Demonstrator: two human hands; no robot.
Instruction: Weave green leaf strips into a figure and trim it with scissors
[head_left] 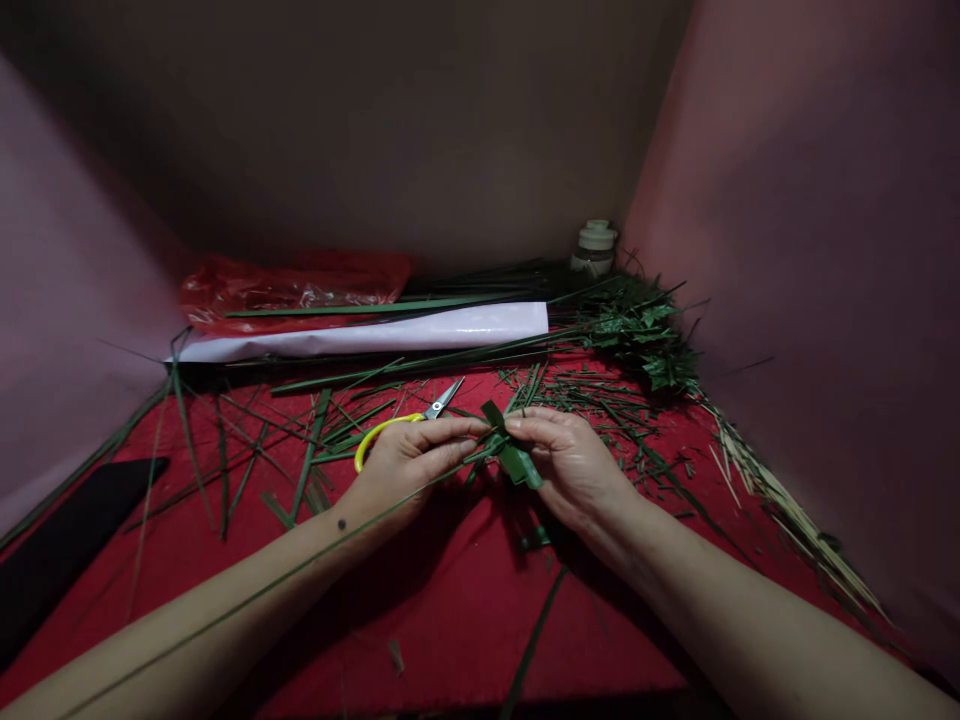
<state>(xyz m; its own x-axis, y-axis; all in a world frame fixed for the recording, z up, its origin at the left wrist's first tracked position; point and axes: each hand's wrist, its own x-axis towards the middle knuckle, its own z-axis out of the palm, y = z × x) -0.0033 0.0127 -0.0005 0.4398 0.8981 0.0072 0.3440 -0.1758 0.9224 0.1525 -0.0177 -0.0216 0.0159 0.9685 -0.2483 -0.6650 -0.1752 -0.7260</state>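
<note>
Both hands meet above the middle of a red cloth. My left hand (420, 460) pinches one side of a folded green leaf strip (517, 462), and a long thin end of leaf trails from there back over my left forearm. On the other side, my right hand (574, 460) grips the same leaf strip between thumb and fingers. Short, flat leaf ends stick out above and below the fold. Scissors (439, 405) with yellow handles lie just behind my left hand, partly hidden by it. My right hand's lower fingers are partly hidden.
Cut leaf scraps (630, 425) litter the red cloth (450, 640). Behind are a white wrapped roll (450, 328), a red plastic bag (300, 285), a jar (595, 245) and a heap of woven green leaf pieces (645, 325). A black flat object (75, 540) lies left; pale sticks (795, 525) lie right.
</note>
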